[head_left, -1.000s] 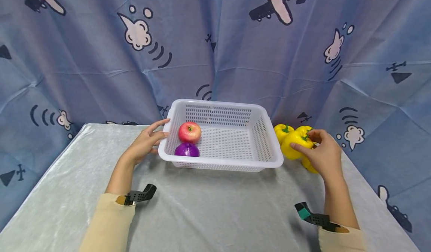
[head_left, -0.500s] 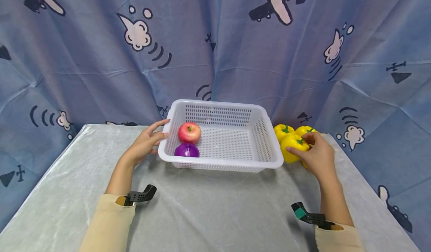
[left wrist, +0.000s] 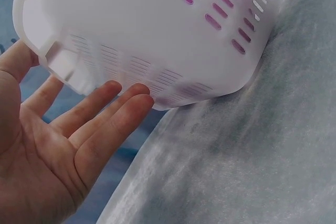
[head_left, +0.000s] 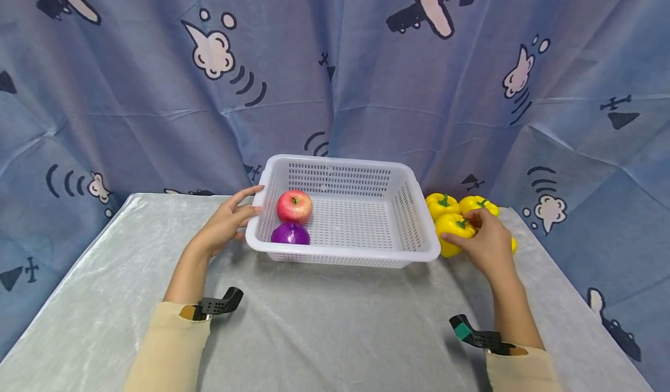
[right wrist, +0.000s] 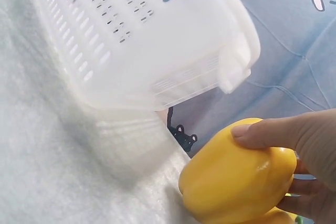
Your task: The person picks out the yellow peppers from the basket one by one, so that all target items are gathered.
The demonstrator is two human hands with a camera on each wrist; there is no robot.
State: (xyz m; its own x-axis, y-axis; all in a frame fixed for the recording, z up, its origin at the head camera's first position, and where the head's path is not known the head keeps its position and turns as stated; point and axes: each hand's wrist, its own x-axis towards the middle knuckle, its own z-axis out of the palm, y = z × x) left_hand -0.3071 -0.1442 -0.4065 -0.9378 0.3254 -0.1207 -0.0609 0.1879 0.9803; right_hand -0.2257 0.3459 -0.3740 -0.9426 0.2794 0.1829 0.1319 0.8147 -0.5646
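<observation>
My right hand (head_left: 491,245) pinches a yellow bell pepper (head_left: 451,230) just right of the white basket (head_left: 345,254). In the right wrist view the thumb lies along the bell pepper (right wrist: 236,177), and its other fingers are partly hidden behind it. More yellow bell peppers sit close by: one behind at left (head_left: 441,203), one at the back (head_left: 473,202), and one mostly covered by the hand (head_left: 514,245). At the basket's left end, my left hand (head_left: 222,224) touches the rim, fingers fairly straight; its lower fingers (left wrist: 123,121) lie near the outer wall.
Inside the basket's left part are a red apple (head_left: 295,206) and a shiny purple round item, perhaps an onion (head_left: 290,234). A grey-white cloth covers the table (head_left: 314,322). Behind it hangs a blue curtain (head_left: 366,78) printed with airplanes.
My right hand has moved left with the yellow bell pepper, toward the basket's right side, uncovering more of the back and right peppers. The left hand and basket have stayed put.
</observation>
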